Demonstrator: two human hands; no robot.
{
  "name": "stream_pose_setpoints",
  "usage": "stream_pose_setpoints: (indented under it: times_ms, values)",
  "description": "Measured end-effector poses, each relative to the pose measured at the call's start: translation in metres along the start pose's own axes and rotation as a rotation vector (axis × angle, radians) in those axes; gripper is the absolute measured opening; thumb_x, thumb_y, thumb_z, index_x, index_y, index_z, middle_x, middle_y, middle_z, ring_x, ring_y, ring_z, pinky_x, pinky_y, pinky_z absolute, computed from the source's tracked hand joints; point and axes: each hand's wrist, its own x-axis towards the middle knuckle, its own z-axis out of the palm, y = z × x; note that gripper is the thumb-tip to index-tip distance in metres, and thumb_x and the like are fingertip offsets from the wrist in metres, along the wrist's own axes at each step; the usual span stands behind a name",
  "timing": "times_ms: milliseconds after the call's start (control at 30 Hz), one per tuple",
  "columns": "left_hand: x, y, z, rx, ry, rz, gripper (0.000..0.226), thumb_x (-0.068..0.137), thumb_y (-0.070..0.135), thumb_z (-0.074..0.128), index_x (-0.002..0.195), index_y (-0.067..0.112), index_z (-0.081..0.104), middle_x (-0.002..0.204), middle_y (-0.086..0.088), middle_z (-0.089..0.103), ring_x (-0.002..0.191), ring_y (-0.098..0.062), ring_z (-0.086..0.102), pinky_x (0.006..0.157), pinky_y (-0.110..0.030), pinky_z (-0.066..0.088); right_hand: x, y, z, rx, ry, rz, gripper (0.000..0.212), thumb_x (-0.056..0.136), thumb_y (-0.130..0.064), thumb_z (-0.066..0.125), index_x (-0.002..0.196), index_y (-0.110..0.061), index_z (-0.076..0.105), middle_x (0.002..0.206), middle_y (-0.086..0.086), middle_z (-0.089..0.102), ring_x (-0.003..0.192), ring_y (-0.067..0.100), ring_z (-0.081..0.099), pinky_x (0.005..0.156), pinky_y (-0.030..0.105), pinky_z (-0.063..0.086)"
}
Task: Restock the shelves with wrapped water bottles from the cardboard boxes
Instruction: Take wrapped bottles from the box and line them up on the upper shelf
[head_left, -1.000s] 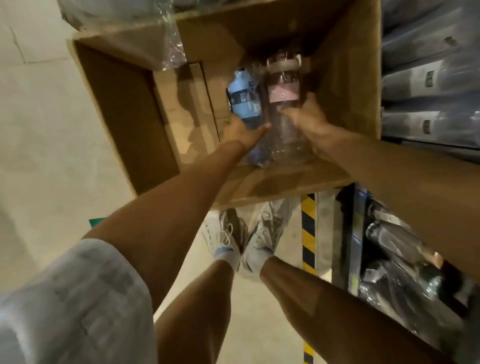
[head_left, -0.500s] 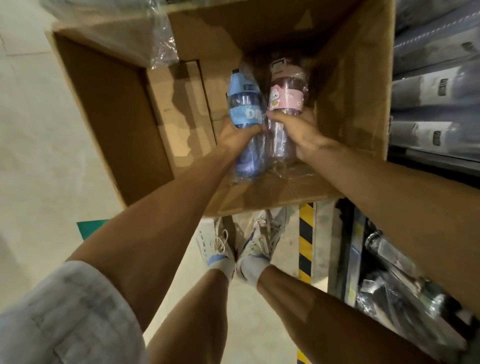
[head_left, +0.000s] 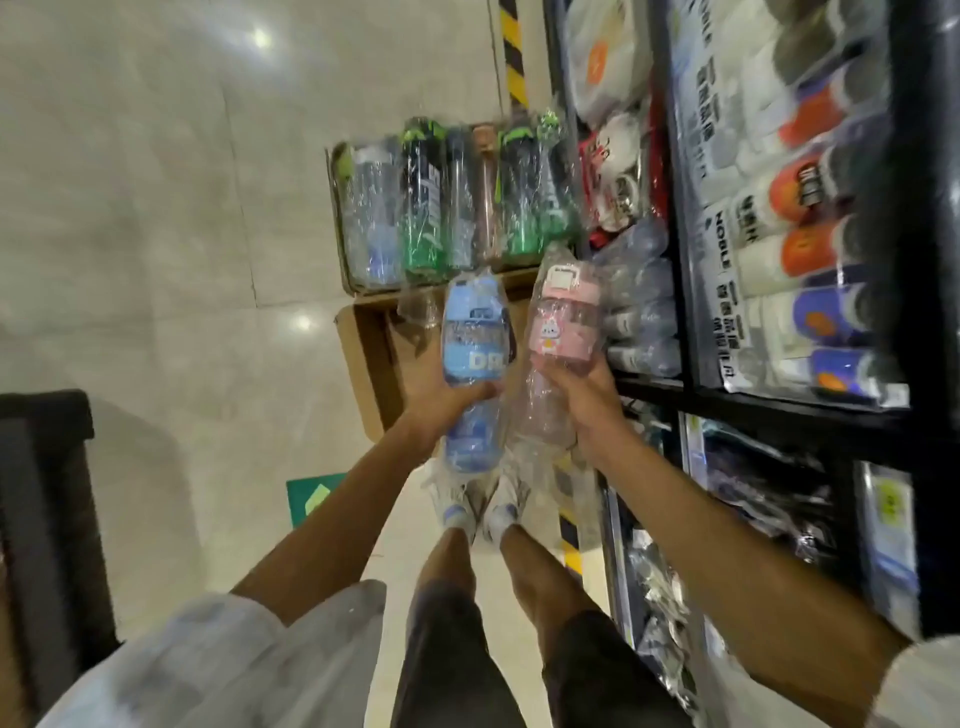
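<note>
My left hand (head_left: 441, 402) grips a blue wrapped water bottle (head_left: 474, 338) around its middle, held upright in front of me. My right hand (head_left: 582, 395) grips a pink wrapped water bottle (head_left: 563, 322) with a cartoon label, right beside the blue one. Both bottles hang in the air above an open cardboard box (head_left: 369, 364) on the floor. The black shelf unit (head_left: 779, 410) stands just to the right of the pink bottle.
A second cardboard box (head_left: 340, 244) farther off holds several wrapped bottles, green, clear and pink. The shelves carry wrapped bottles and boxed goods. Yellow-black tape (head_left: 511, 52) runs along the shelf base. A dark object (head_left: 41, 519) stands at the left. My feet are below the bottles.
Both hands have lifted the blue and pink bottles out of the near box and up into the air. The view has swung from inside the box to the aisle and shelves.
</note>
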Motion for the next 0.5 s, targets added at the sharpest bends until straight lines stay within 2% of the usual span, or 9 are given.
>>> stream_pose_setpoints:
  times_ms: [100, 167, 233, 333, 367, 400, 433, 467, 500]
  values:
    - [-0.078, 0.068, 0.014, 0.025, -0.041, 0.098, 0.054, 0.082, 0.014, 0.086, 0.129, 0.024, 0.061, 0.118, -0.002, 0.076, 0.109, -0.021, 0.073, 0.092, -0.037, 0.061, -0.081, -0.054, -0.010, 0.081, -0.018, -0.063, 0.056, 0.080, -0.015, 0.088, 0.128, -0.030, 0.063, 0.113, 0.003, 0.078, 0.105, 0.030, 0.074, 0.095, 0.052, 0.060]
    - [-0.123, 0.107, 0.020, 0.051, -0.065, 0.170, 0.063, 0.078, 0.017, 0.090, 0.132, 0.025, 0.058, 0.119, -0.002, 0.075, 0.110, -0.021, 0.073, 0.091, -0.037, 0.061, -0.135, -0.086, -0.014, 0.155, -0.032, -0.111, 0.071, 0.074, -0.014, 0.091, 0.136, -0.021, 0.059, 0.115, 0.008, 0.076, 0.106, 0.032, 0.072, 0.091, 0.047, 0.058]
    - [-0.163, 0.147, 0.025, 0.080, -0.098, 0.243, 0.070, 0.076, 0.020, 0.092, 0.135, 0.024, 0.055, 0.121, -0.002, 0.074, 0.111, -0.020, 0.073, 0.091, -0.038, 0.061, -0.183, -0.112, -0.024, 0.226, -0.057, -0.191, 0.090, 0.060, -0.017, 0.095, 0.140, -0.008, 0.055, 0.120, 0.017, 0.073, 0.105, 0.037, 0.070, 0.088, 0.044, 0.059]
    - [-0.223, 0.200, 0.035, 0.081, -0.163, 0.343, 0.072, 0.072, 0.022, 0.091, 0.135, 0.025, 0.055, 0.119, 0.002, 0.075, 0.108, -0.015, 0.073, 0.086, -0.030, 0.061, -0.248, -0.144, -0.032, 0.272, -0.093, -0.266, 0.090, 0.060, -0.024, 0.095, 0.139, -0.008, 0.056, 0.125, 0.020, 0.072, 0.116, 0.043, 0.068, 0.097, 0.050, 0.056]
    - [-0.241, 0.215, 0.039, 0.082, -0.188, 0.381, 0.072, 0.071, 0.021, 0.089, 0.134, 0.026, 0.055, 0.119, 0.005, 0.076, 0.107, -0.013, 0.073, 0.084, -0.028, 0.060, -0.272, -0.154, -0.035, 0.265, -0.098, -0.297, 0.090, 0.062, -0.029, 0.097, 0.140, -0.009, 0.056, 0.125, 0.017, 0.073, 0.118, 0.040, 0.068, 0.100, 0.048, 0.055]
    - [-0.258, 0.228, 0.044, 0.090, -0.227, 0.421, 0.070, 0.072, 0.020, 0.088, 0.133, 0.027, 0.055, 0.118, 0.007, 0.075, 0.107, -0.012, 0.073, 0.084, -0.028, 0.060, -0.290, -0.160, -0.039, 0.242, -0.056, -0.396, 0.083, 0.073, -0.027, 0.093, 0.143, -0.009, 0.054, 0.128, 0.015, 0.072, 0.122, 0.036, 0.067, 0.101, 0.041, 0.055]
    - [-0.275, 0.238, 0.048, 0.113, -0.268, 0.456, 0.069, 0.073, 0.018, 0.088, 0.132, 0.029, 0.055, 0.118, 0.010, 0.075, 0.107, -0.012, 0.073, 0.083, -0.027, 0.060, -0.312, -0.155, -0.047, 0.273, -0.073, -0.518, 0.067, 0.089, -0.019, 0.081, 0.147, -0.008, 0.050, 0.133, 0.014, 0.070, 0.129, 0.036, 0.062, 0.101, 0.035, 0.055]
    - [-0.293, 0.249, 0.053, 0.135, -0.304, 0.489, 0.066, 0.074, 0.017, 0.089, 0.130, 0.032, 0.057, 0.116, 0.013, 0.076, 0.107, -0.011, 0.073, 0.083, -0.027, 0.060, -0.335, -0.156, -0.046, 0.336, -0.111, -0.530, 0.062, 0.093, -0.004, 0.073, 0.149, -0.009, 0.048, 0.135, 0.012, 0.069, 0.132, 0.038, 0.060, 0.097, 0.031, 0.056]
    - [-0.308, 0.256, 0.055, 0.152, -0.343, 0.517, 0.062, 0.075, 0.018, 0.090, 0.127, 0.036, 0.059, 0.114, 0.015, 0.076, 0.106, -0.010, 0.073, 0.083, -0.027, 0.060, -0.356, -0.158, -0.044, 0.399, -0.103, -0.518, 0.065, 0.089, 0.002, 0.071, 0.148, -0.012, 0.049, 0.134, 0.010, 0.070, 0.130, 0.036, 0.062, 0.093, 0.028, 0.057]
